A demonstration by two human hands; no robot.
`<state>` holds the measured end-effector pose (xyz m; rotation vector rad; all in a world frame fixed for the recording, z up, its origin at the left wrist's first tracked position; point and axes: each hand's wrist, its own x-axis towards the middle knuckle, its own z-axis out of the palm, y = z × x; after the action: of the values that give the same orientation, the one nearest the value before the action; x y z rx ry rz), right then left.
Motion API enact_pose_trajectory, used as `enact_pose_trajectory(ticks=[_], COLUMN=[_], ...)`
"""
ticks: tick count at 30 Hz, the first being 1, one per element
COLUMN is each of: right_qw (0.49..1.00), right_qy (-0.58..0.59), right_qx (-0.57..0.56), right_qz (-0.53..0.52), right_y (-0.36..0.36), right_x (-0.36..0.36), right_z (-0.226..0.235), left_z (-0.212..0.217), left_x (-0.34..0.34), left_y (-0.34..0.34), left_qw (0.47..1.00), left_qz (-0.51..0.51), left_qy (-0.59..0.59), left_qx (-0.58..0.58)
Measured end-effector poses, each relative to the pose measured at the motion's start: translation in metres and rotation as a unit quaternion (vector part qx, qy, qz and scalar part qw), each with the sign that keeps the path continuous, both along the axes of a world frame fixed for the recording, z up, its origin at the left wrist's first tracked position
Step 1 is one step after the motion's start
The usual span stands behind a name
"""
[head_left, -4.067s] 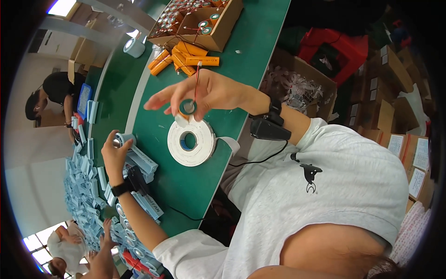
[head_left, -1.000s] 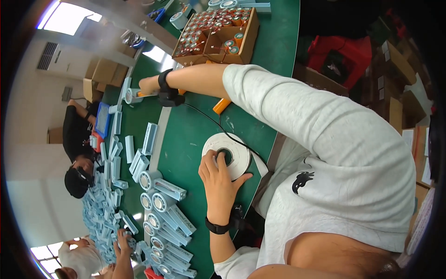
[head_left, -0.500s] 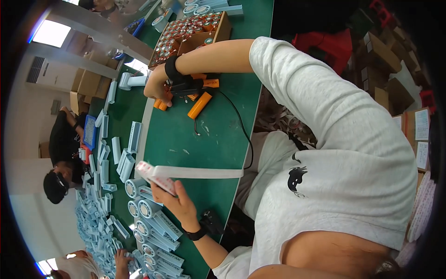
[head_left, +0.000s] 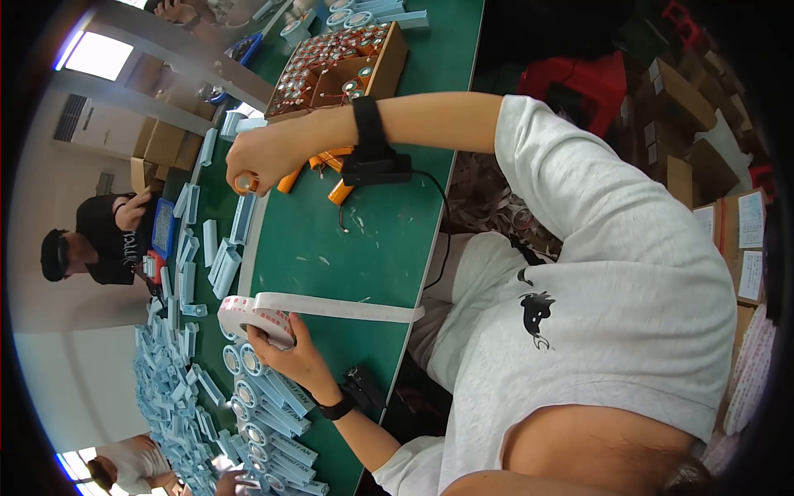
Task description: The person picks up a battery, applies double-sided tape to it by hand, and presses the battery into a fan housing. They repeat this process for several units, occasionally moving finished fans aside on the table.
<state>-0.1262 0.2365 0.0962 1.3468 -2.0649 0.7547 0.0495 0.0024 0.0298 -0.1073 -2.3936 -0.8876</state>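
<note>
While the left hand (head_left: 298, 355) grips a tape roll (head_left: 248, 318), the right hand (head_left: 265, 157) pinches an orange cylinder (head_left: 245, 182).

This is a factory workroom. A long green table (head_left: 372, 240) holds many blue battery packs (head_left: 273, 413), with stacked cardboard boxes (head_left: 686, 124) on the right and another worker (head_left: 91, 240) on the left.

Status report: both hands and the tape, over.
Left hand grips white tape roll, strip pulled out. Right hand holds orange cylinder. Nothing between them.
</note>
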Motion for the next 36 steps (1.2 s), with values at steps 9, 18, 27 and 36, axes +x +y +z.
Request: enact_pose_trajectory(ticks=[9, 18, 27, 36], right_qw=[0.632, 0.588, 0.738, 0.773], right_qy=[-0.666, -0.69, -0.613, -0.54], right_qx=[-0.365, -0.376, -0.251, -0.328], right_qz=[0.154, 0.19, 0.127, 0.058], right_y=[0.002, -0.06, -0.026, -0.04], right_x=[0.1, 0.192, 0.19, 0.17], right_z=[-0.063, -0.037, -0.048, -0.029], left_z=[0.005, 0.009, 0.047, 0.028], left_x=[0.014, 0.027, 0.032, 0.041], left_y=[-0.017, -0.018, -0.053, -0.032], left_qw=[0.986, 0.981, 0.991, 0.974], left_qz=[0.037, 0.001, 0.03, 0.005], left_qy=[0.032, 0.063, 0.13, 0.09], left_qx=[-0.162, -0.182, -0.02, -0.209])
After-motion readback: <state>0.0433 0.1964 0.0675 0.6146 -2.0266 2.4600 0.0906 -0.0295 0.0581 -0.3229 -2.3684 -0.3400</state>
